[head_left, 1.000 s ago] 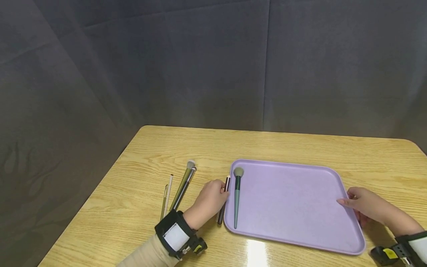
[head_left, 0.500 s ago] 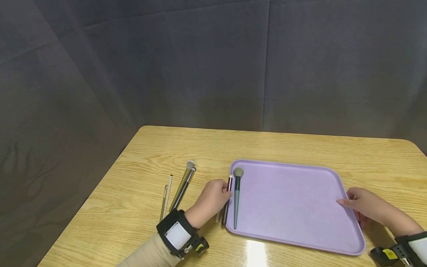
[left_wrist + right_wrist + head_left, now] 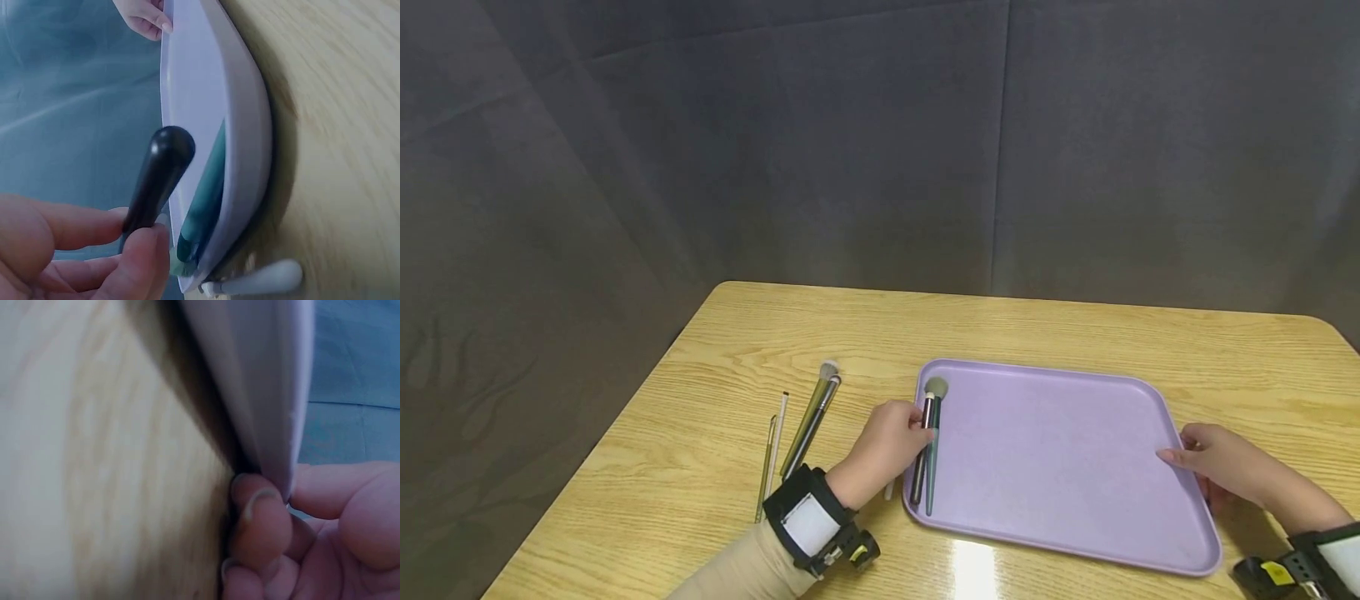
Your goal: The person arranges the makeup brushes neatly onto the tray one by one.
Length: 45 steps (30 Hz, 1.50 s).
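My left hand [image 3: 889, 440] pinches a dark-handled makeup brush [image 3: 921, 468] between thumb and fingers, over the left end of the purple tray [image 3: 1052, 467]. In the left wrist view the rounded black handle end [image 3: 170, 150] points toward the camera, higher than the tray's rim. Right beside it inside the tray lies a green makeup brush [image 3: 932, 475] with a fluffy pale head. At the tray's right side, my right hand [image 3: 1228, 462] grips the rim, thumb on top. From the right wrist view, its curled fingers [image 3: 262, 531] show underneath the edge.
Left of my left hand, several makeup brushes [image 3: 811, 425] lie on the wooden table [image 3: 685, 433], some thin. A white-handled brush [image 3: 262, 279] rests on the table just outside the tray, mostly hidden by the hand in the head view. A dark curtain [image 3: 880, 150] hangs behind.
My left hand has moved right, carrying the dark brush from just outside the tray's left rim to over the tray beside the green one. My right hand stays on the rim.
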### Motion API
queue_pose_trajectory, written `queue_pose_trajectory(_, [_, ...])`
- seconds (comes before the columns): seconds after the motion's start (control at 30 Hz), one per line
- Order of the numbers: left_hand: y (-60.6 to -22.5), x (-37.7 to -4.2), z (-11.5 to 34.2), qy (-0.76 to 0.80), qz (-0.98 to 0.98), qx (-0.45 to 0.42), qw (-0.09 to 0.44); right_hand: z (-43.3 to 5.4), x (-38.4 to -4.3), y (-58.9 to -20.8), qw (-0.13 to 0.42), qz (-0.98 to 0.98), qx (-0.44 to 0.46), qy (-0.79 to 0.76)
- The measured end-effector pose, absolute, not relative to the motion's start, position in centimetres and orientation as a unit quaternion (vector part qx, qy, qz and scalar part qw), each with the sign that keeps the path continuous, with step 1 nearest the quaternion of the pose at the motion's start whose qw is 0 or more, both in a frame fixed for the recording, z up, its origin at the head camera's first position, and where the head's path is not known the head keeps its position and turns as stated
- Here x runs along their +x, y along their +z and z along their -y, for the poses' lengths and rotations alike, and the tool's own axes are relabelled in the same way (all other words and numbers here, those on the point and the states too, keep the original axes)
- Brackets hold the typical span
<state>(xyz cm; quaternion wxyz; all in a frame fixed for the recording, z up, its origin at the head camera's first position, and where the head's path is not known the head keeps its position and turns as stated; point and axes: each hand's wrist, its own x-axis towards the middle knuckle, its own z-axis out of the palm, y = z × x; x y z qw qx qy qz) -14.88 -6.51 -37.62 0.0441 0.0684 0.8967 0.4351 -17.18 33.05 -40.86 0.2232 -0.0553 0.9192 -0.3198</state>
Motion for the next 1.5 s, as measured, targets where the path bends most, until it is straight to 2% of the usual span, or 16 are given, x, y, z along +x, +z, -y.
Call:
queue_pose_trajectory(0.17, [-37.8, -15.0, 5.9, 0.439, -0.895, 0.072, 0.034, -33.0, -17.2, -40.9, 0.224, -0.920, -0.050, -0.318])
queue_pose_trajectory(0.43, [-37.9, -14.8, 5.0, 0.454, -0.887, 0.051, 0.070, -33.0, -17.2, -41.1, 0.226, -0.920, -0.046, -0.317])
queue_pose_trajectory(1.17, [-38.4, -15.2, 2.9, 0.380, -0.919, 0.076, 0.069, -33.0, -17.3, -41.1, 0.226, -0.920, -0.044, -0.317])
queue_pose_trajectory(1.5, [-37.9, -15.4, 1.8, 0.303, -0.946, 0.102, 0.046, -33.3, -17.4, -41.2, 0.222, -0.918, -0.054, -0.323])
